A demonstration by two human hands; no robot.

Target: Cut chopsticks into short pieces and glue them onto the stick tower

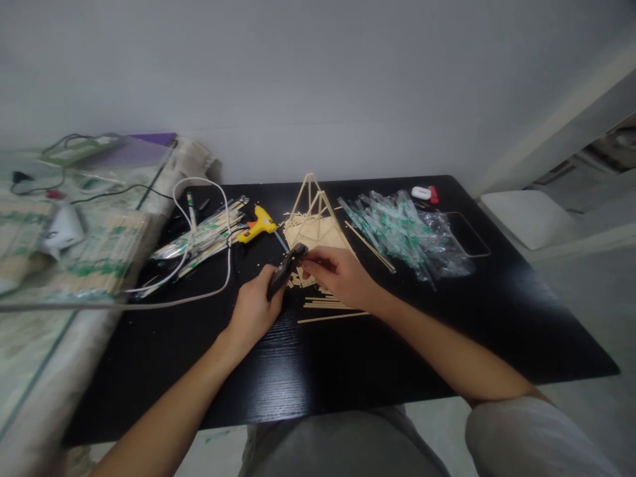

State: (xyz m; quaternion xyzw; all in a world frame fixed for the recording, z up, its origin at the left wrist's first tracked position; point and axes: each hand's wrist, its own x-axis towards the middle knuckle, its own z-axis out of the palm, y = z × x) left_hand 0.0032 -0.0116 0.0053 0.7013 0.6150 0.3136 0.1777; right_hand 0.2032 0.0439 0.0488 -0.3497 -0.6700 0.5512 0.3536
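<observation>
My left hand (252, 299) is wrapped round a dark hand tool (283, 275) that looks like small pliers or cutters, its head pointing up and away from me. Right beside that head, the fingers of my right hand (342, 273) are pinched together; what they hold, if anything, is too small to make out. Just beyond both hands stands a frame of thin wooden sticks (320, 199), rising to peaks above a pale flat board (328, 232). Loose wooden sticks (332, 305) lie under and in front of my right hand, with short cut pieces (298, 278) scattered near the tool.
A yellow glue gun (258, 225) lies left of the frame, near packaged sticks (203, 238) and a looping white cable (229, 258). Crumpled clear and green wrappers (397, 225) spread to the right. A white case (421, 193) sits on the black table (497, 318) at back right.
</observation>
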